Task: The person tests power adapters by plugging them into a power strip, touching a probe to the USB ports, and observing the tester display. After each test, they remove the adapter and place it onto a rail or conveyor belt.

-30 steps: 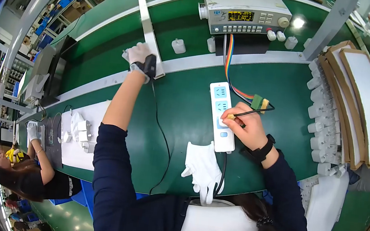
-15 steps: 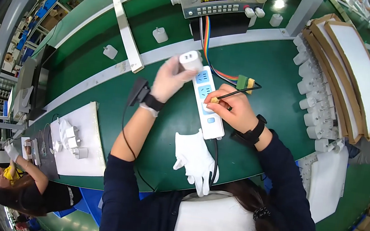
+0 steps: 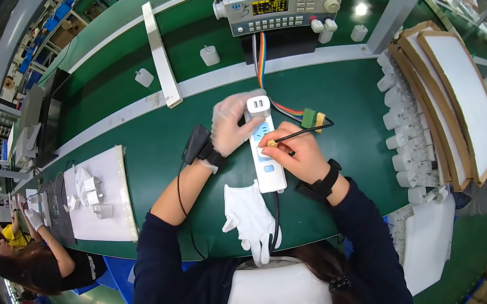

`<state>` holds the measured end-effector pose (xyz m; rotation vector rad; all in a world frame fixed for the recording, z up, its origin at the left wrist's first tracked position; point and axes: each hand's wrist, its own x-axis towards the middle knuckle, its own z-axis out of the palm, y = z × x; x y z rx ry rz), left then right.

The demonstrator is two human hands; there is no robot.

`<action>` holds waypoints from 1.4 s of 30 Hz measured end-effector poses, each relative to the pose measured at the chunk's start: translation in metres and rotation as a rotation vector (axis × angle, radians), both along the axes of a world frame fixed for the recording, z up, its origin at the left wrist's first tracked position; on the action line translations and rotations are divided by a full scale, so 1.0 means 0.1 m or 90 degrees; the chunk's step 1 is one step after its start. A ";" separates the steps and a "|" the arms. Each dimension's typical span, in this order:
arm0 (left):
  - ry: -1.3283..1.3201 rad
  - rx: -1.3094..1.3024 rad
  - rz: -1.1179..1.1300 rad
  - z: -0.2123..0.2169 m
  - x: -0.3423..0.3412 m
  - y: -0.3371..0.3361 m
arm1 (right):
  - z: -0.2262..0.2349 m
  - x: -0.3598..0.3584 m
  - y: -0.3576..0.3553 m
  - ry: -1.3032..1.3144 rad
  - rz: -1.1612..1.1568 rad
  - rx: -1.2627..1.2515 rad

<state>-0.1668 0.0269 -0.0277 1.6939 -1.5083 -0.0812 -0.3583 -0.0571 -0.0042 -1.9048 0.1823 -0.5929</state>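
Observation:
A white two-port charger [image 3: 258, 104] sits at the far end of a white power strip [image 3: 269, 181]. My left hand [image 3: 231, 127], in a thin translucent glove, grips the charger's side; whether its pins are fully in the socket is hidden. Bare and close by on the right, my right hand [image 3: 303, 156] pinches a small yellow connector [image 3: 271, 144] on a black cable [image 3: 304, 134] over the strip's middle. Past my right hand lie a green terminal block [image 3: 308, 118] and a yellow plug on rainbow-coloured wires. A white glove [image 3: 250, 217] lies at the strip's near end.
A bench instrument with a lit display [image 3: 274, 10] stands at the back. Rows of white chargers [image 3: 403, 127] and stacked cardboard trays [image 3: 456, 100] fill the right side. A white board [image 3: 108, 196] with several chargers lies left. Another person [image 3: 45, 255] works at far left.
My left hand has lowered the charger toward me onto the strip's far end. My right hand has shifted slightly left and nearer, still pinching the yellow connector. The view has moved a little.

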 end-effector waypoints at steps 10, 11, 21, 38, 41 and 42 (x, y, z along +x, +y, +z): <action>0.075 0.012 -0.121 0.06 -0.39 0.53 | 0.07 0.00 -0.01 -0.081 -0.030 -0.047; 0.048 0.020 -0.106 -0.02 -0.38 0.53 | 0.10 0.02 -0.01 -0.152 -0.050 -0.072; 0.375 -0.121 -0.073 0.14 -0.33 0.55 | 0.05 0.63 -0.41 -0.022 -0.119 -0.071; -0.617 0.546 0.388 0.26 2.23 0.14 | -0.13 0.60 -0.39 -0.016 -0.126 -0.095; -0.587 0.412 0.446 0.06 2.30 0.46 | -0.10 0.62 -0.38 -0.010 -0.116 -0.092; -0.587 0.413 0.444 0.06 2.34 0.54 | -0.10 0.63 -0.37 -0.012 -0.114 -0.076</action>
